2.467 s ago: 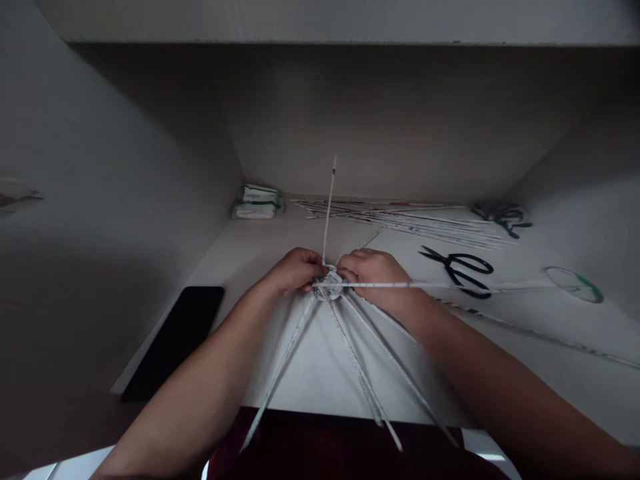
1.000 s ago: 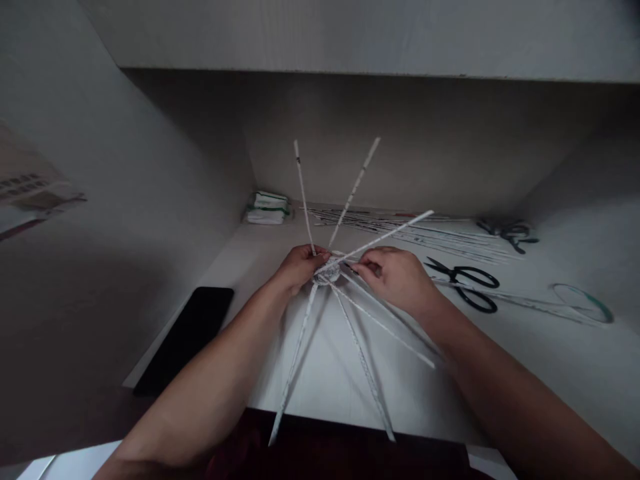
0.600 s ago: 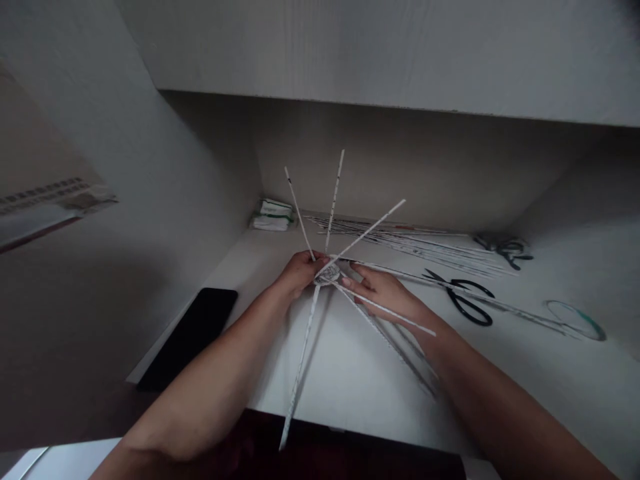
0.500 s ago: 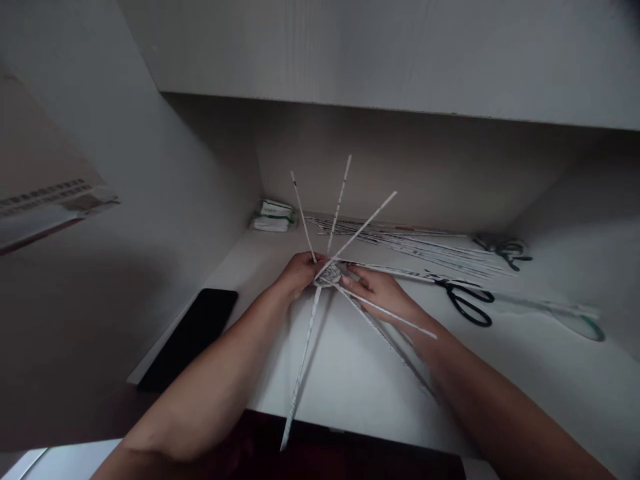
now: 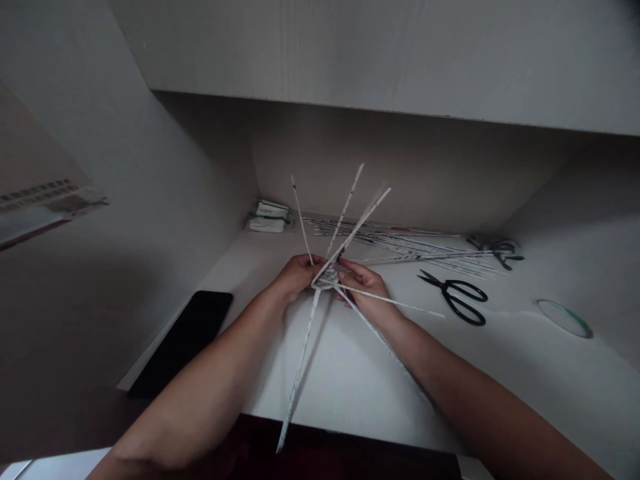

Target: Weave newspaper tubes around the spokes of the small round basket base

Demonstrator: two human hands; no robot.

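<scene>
A small round woven piece made of rolled paper strips is held between my two hands above the white tabletop. Its newspaper-print spokes fan out on several sides, and one long spoke reaches down past the table's front edge. My left hand pinches the weave's left rim. On the opposite rim, the fingers and thumb of my right hand close around the weave, and a spoke passes over this hand. Black-handled scissors lie with blades apart, to the right of my right hand.
Loose paper strips lie in a pile along the back wall. A white and green packet sits in the back left corner. A black phone-like slab rests at left. A roll of tape is at right, below an overhanging shelf.
The long strip that stretched right across the scissors has swung back toward the pile, uncovering the blades. The upper spokes have shifted slightly, one with blur. Both hands keep their hold.
</scene>
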